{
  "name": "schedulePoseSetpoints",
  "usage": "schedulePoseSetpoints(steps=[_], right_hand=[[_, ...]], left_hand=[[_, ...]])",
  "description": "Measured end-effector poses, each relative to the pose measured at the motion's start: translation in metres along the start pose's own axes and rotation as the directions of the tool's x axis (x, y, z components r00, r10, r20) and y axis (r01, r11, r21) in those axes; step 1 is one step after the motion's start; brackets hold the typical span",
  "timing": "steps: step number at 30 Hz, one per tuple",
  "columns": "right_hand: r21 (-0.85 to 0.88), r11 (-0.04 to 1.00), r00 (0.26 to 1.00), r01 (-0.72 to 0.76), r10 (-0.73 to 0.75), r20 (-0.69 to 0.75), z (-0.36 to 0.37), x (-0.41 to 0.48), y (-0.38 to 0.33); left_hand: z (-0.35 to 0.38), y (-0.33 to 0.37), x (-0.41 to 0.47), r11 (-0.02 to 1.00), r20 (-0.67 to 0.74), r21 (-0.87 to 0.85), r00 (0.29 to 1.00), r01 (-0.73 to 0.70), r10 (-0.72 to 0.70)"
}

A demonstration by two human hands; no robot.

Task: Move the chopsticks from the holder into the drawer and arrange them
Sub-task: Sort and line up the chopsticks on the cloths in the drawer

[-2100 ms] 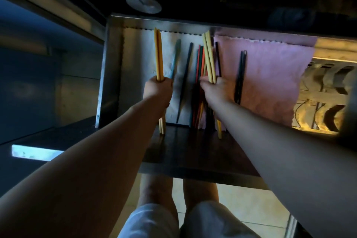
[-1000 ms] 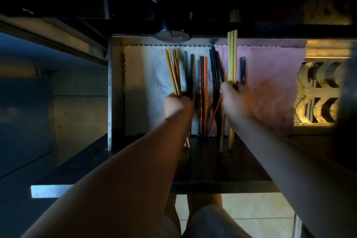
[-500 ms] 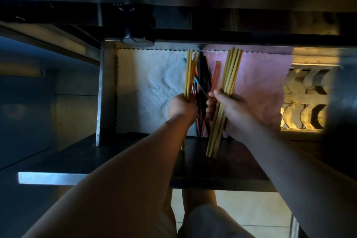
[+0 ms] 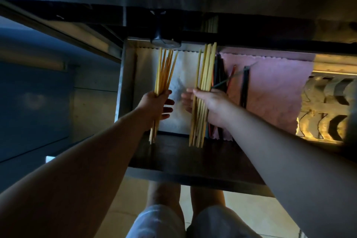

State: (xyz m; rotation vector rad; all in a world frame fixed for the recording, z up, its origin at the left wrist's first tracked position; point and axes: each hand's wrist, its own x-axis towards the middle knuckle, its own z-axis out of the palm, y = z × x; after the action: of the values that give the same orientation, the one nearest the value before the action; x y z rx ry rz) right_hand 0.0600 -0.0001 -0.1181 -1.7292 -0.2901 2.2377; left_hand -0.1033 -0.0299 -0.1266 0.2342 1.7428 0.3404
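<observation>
1. Currently, the left hand [image 4: 154,105] is closed around a bundle of yellow chopsticks [image 4: 164,72], with the lower fingers loosely spread beside it.
2. This left bundle fans out slightly at its far end and lies over the white cloth [image 4: 183,75] that lines the left part of the open drawer [image 4: 123,83].
3. Its near ends reach past the edge of the white cloth, over the dark front panel [image 4: 183,156] of the drawer.
4. The right hand [image 4: 210,108] grips a second bundle of yellow chopsticks [image 4: 205,67], with the thumb laid across the top of the sticks.
5. This second bundle runs roughly parallel to the first, apart from it, with bare white cloth between the 2 bundles.
6. Its near ends also overhang the dark front panel.
7. Just beside the right hand, dark and red chopsticks [image 4: 220,71] lie in the drawer at the seam where the white cloth meets the pink cloth [image 4: 274,91].
8. One thin stick [image 4: 234,77] lies tilted across this group; another dark pair [image 4: 245,87] lies straight on the pink cloth, apart from the rest.
9. A round black object [image 4: 165,41] sits at the far edge of the drawer; what it is cannot be told.
10. The person's knees [image 4: 185,222] are visible below the drawer front.
</observation>
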Motion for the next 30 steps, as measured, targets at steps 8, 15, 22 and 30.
schedulePoseSetpoints(steps=[8,15,22,30], right_hand=[[-0.359,0.931,0.99,-0.059,0.009,-0.139,0.046,0.034,0.015],[-0.563,0.824,0.953,-0.059,-0.122,-0.278,0.079,0.072,0.031],[-0.659,0.749,0.852,-0.072,-0.297,-0.431,0.093,0.093,0.032],[-0.715,0.699,0.776,-0.014,-0.444,-0.449,0.087,0.079,0.039]], left_hand=[[-0.029,-0.008,0.02,0.997,-0.066,-0.07,0.997,0.033,-0.037],[-0.043,-0.013,0.037,1.0,-0.171,0.012,0.985,0.023,-0.021],[-0.047,-0.004,0.033,0.941,-0.233,0.33,0.96,-0.075,0.158],[-0.042,-0.004,0.012,0.815,-0.114,0.559,0.96,-0.152,0.257]])
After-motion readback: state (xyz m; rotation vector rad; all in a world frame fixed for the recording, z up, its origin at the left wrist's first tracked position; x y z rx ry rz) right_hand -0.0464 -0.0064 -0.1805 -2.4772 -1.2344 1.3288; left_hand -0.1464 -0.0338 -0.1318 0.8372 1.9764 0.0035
